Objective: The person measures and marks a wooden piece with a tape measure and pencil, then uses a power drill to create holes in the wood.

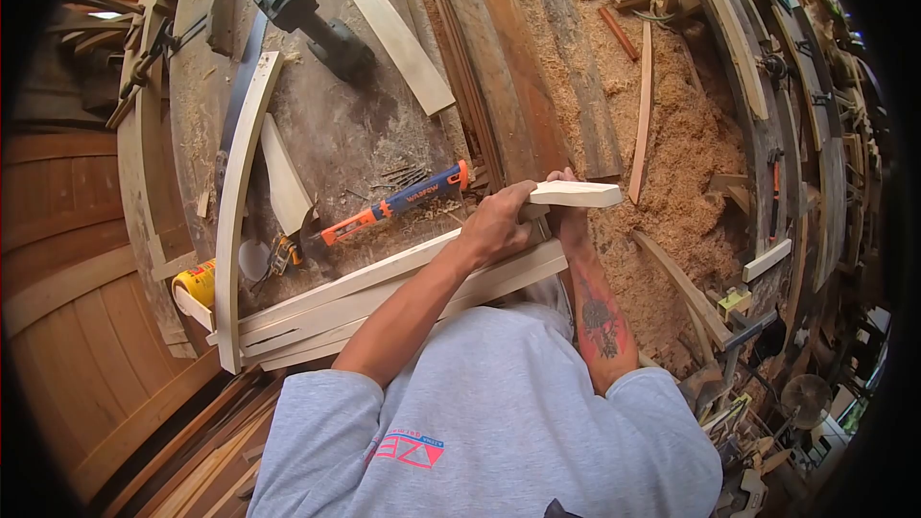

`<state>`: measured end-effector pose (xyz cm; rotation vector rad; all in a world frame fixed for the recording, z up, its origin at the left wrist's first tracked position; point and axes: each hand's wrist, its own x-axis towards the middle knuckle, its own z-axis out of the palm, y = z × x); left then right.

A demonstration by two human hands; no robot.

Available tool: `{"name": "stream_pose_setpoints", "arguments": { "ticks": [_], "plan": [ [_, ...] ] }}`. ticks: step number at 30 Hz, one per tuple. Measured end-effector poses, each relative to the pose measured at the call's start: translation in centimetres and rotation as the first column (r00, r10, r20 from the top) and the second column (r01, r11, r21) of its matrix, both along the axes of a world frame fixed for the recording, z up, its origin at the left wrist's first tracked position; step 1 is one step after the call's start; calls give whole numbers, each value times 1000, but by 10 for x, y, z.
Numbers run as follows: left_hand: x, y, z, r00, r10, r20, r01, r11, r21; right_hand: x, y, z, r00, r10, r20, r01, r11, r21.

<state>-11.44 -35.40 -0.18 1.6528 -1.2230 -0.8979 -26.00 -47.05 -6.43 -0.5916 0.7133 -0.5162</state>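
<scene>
Pale wooden rails lie across the front of my body, meeting a curved wooden post at their left end. At their right end a pale wooden piece points away to the right. My left hand is closed around this piece near the rails. Behind it my right hand grips the same piece, mostly hidden, with only some fingertips showing above. A hammer with an orange and blue handle lies on the bench just beyond the rails. Beside its head sits a yellow and black tape measure.
On the workbench lie a cordless drill, a loose wooden slat, a hand saw and several nails. A yellow can stands at left. Sawdust and offcuts cover the floor at right.
</scene>
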Motion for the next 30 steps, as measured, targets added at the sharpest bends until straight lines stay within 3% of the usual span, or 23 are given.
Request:
{"name": "stream_pose_setpoints", "arguments": {
  "ticks": [30],
  "plan": [
    [-1, 0, -3, 1000, 30, -8, -30, 999, -45, 2, -1, -4, 997, -36, 70, 35, 999, 11]
  ]
}}
